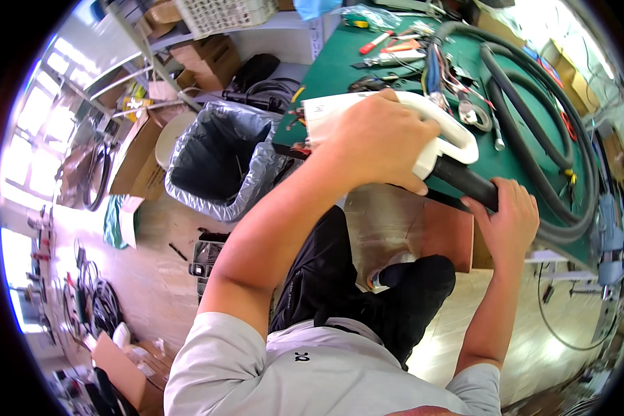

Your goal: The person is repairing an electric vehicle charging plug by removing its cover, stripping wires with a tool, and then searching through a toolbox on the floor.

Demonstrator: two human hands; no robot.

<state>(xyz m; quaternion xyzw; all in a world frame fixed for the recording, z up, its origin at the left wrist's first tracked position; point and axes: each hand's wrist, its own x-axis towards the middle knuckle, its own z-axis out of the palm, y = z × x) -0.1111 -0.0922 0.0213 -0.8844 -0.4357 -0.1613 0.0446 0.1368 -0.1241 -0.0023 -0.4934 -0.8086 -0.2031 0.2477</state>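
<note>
A white charging gun [319, 119] with a looped handle lies at the near edge of the green-topped bench [333, 59]. My left hand [385, 139] is closed over its body from above, fingers on the far side and thumb toward me. From its near right end comes a thick black sleeve [464, 182], and my right hand [509, 215] is wrapped round it. The thick black cable [589, 159] coils over the right side of the bench. Beyond the gun lie a bundle of colored wires [434, 76] and a round metal piece [470, 114]. The gun's underside is hidden.
Pliers and other hand tools [388, 57] lie at the back of the bench. A lined trash bin [222, 159] stands left of it. A blue vise [611, 239] is at the right edge. Below the bench is a cardboard box [447, 236]; cables [104, 308] lie on the left floor.
</note>
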